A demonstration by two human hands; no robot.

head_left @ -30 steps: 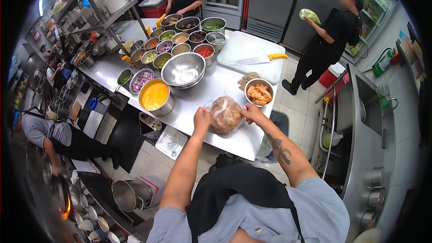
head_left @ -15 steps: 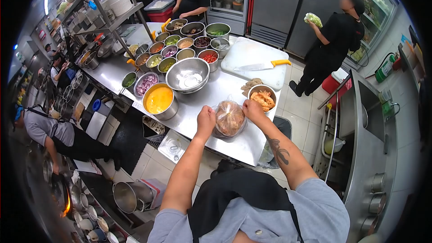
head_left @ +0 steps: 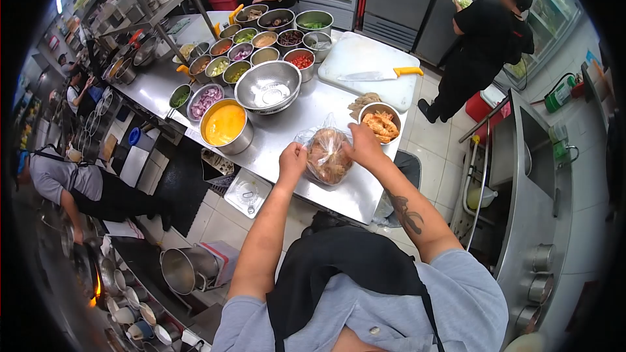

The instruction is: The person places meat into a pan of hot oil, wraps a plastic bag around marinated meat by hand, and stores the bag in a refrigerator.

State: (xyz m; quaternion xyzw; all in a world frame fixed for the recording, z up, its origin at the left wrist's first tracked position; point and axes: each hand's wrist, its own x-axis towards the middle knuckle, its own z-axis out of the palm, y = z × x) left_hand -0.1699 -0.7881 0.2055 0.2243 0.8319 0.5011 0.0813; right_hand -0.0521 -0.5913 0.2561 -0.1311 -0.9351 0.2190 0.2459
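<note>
A clear plastic bag [head_left: 328, 156] with reddish-brown food in it rests on the steel table [head_left: 293, 132] near its front edge. On the bag's left side, my left hand [head_left: 293, 159] pinches the plastic. My right hand [head_left: 363, 145] has its fingers closed on the bag's upper right side. Just beyond my right hand stands a steel pot of orange-coloured food [head_left: 380, 125], with a crumpled brownish piece [head_left: 362, 105] beside it. A large steel bowl [head_left: 267, 86] and a pot of yellow liquid [head_left: 225, 124] stand to the left.
A yellow-handled knife [head_left: 381, 75] lies on a white cutting board [head_left: 372, 58]. Several small pots of cut ingredients [head_left: 266, 40] stand at the back left. One person [head_left: 479, 42] stands at the right with something pale green; another [head_left: 72, 186] works by a flame at the left.
The bag's plastic stands higher and wider between my hands, and my right hand has moved up along it. The person at the right has turned away and raised the pale green item.
</note>
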